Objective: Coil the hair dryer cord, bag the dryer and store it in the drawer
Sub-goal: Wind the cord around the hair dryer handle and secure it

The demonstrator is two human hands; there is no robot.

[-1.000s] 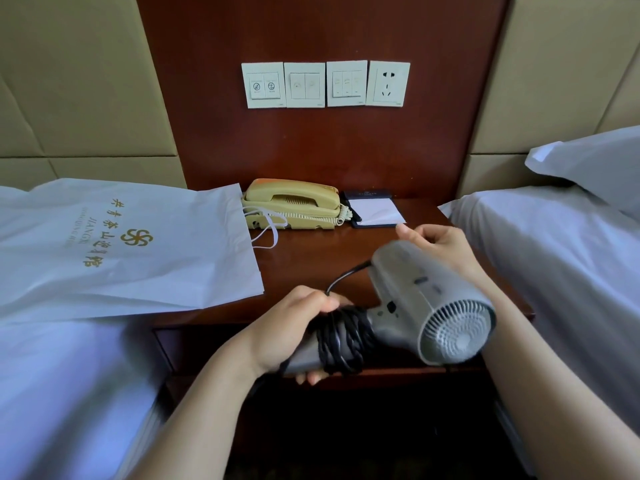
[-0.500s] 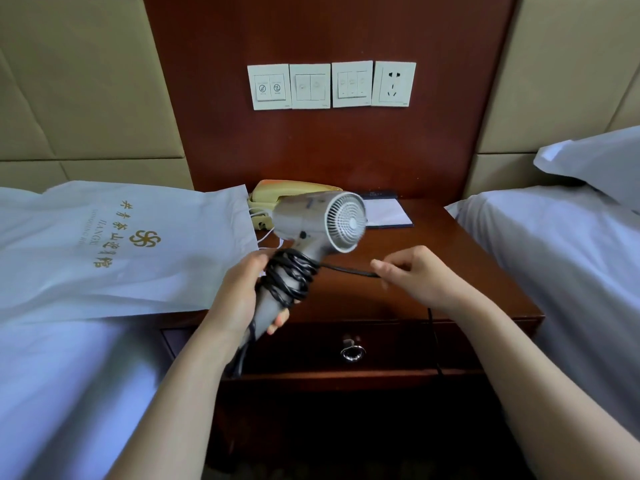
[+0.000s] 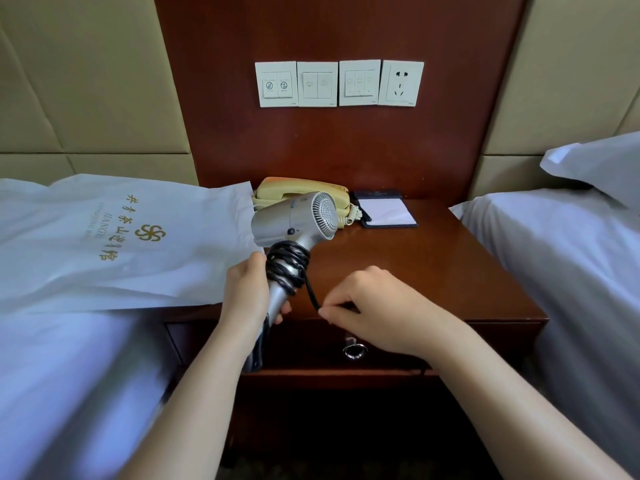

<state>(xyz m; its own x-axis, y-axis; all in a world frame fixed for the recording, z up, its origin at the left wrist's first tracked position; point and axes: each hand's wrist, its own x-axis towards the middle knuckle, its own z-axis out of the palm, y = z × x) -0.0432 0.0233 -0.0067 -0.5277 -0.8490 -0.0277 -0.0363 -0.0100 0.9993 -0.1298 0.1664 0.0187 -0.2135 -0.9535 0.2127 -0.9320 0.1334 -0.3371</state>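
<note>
Several black cord (image 3: 287, 266) loops wrap silver dryer (image 3: 282, 223) handle.

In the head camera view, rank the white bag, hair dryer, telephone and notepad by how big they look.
1. white bag, by far.
2. hair dryer, though it is held nearer the camera.
3. telephone and notepad: they look alike, and the dryer hides part of the telephone, so unranked.

The white bag (image 3: 104, 237) carries a gold pinwheel logo, a line of gold Chinese characters and Latin capitals that appear to read "JIANGXI". The leftmost switch plate (image 3: 276, 84) bears two round pictograms. Gold lettering on the dark notepad holder (image 3: 377, 194) is too small to read.
</note>
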